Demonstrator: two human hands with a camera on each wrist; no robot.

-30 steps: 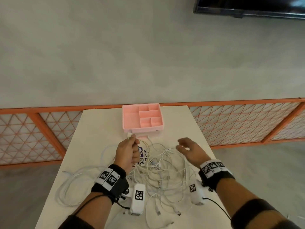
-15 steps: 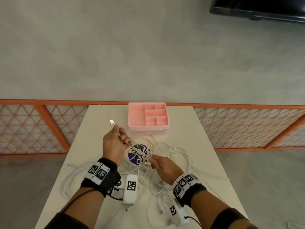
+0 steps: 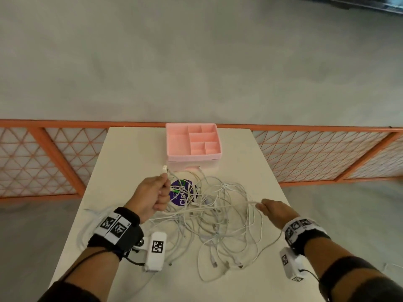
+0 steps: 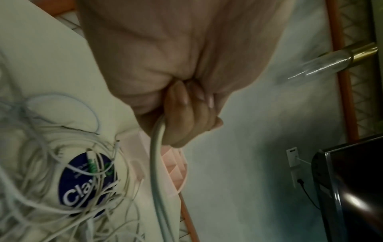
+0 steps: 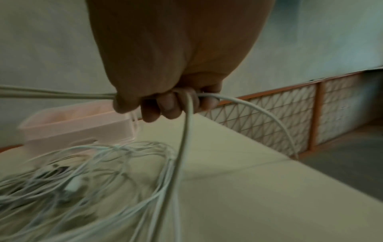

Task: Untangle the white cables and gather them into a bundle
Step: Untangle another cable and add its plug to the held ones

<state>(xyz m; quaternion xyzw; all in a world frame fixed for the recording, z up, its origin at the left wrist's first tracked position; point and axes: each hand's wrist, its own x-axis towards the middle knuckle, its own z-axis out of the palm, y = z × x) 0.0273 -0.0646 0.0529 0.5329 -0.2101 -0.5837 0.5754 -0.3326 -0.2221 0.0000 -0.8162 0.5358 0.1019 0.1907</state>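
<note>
A tangle of white cables [image 3: 218, 223] lies across the middle of the white table [image 3: 135, 153]. My left hand [image 3: 152, 195] is fisted around one white cable [image 4: 157, 163] near its USB plug [image 3: 164, 169], which sticks out above the fist. My right hand [image 3: 272, 211] grips the same stretch of cable further right, held taut above the heap; its fingers [image 5: 165, 106] curl round the strand [image 5: 184, 131]. A round purple sticker [image 3: 182, 192] shows under the cables.
A pink compartment tray [image 3: 193, 141] stands at the table's far edge, just beyond the cables. An orange lattice railing [image 3: 327, 153] runs behind the table. A dark screen [image 4: 352, 188] hangs on the grey wall.
My right hand has slid to the right along the cable, away from the left hand, stretching it out. The left hand stays near the sticker, still gripping the plug end.
</note>
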